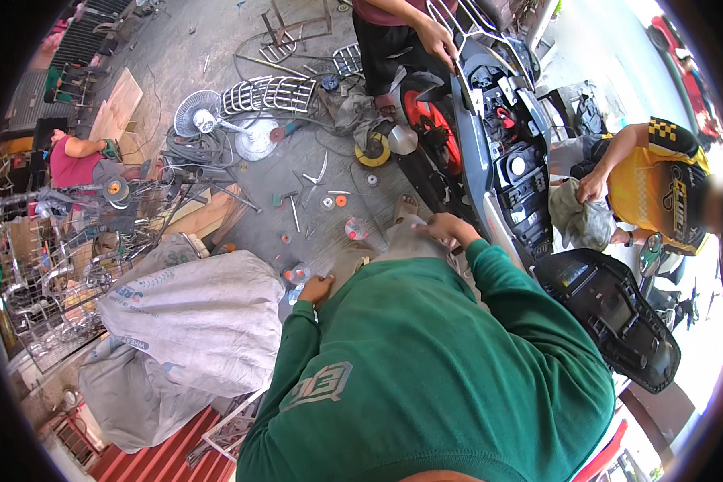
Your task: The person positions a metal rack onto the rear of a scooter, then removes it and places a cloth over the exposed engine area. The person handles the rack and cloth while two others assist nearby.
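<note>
My left hand rests against my left thigh with its fingers loosely extended; nothing shows in it. Lying on my right leg near the knee, my right hand has its fingers apart and seems to hold nothing. Close by on the right stands a scooter with its under-seat bay uncovered. The black seat, underside showing, is beside my right arm. Clear plastic bottles stand by my left hand. A hammer and other hand tools lie on the concrete before my feet.
One person's hand grips a metal rack over the scooter. At right, a person in yellow holds a grey cloth. White sacks, a fan, cables and a grinder lie to the left.
</note>
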Motion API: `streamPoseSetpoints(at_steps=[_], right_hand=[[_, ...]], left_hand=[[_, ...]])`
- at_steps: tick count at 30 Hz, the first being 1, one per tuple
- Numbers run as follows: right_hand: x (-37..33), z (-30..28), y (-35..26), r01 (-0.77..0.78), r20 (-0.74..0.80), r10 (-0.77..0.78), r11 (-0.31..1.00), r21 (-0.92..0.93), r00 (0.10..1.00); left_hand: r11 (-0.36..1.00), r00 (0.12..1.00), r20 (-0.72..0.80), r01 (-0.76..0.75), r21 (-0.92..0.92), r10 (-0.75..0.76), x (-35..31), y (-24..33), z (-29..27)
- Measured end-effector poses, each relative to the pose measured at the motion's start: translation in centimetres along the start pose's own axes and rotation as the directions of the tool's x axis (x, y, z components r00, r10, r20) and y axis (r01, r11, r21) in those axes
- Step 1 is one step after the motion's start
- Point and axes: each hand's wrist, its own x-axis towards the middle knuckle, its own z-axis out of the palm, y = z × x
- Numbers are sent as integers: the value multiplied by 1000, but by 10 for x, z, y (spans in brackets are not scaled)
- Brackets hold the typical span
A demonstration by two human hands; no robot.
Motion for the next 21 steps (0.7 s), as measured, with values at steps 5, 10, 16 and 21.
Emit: streamPoseSetpoints(at_steps=[5,10,16,21], right_hand=[[69,0,-33,563,164,-567,657,-502,807],[120,-23,-57,467,605,-206,828,-311,769],[259,-52,-116,149,155,-237,888,435,959],[468,-69,-175,277,-269,-142,767,579,953]], left_hand=[[991,981,-196,29,128,-3,-16,30,-37],[984,975,-209,-33,174,70,-53,61,-81],[909,993,71,-110,403,89,52,85,-131],[901,879,-199,-411,141,433,233,82,-122]])
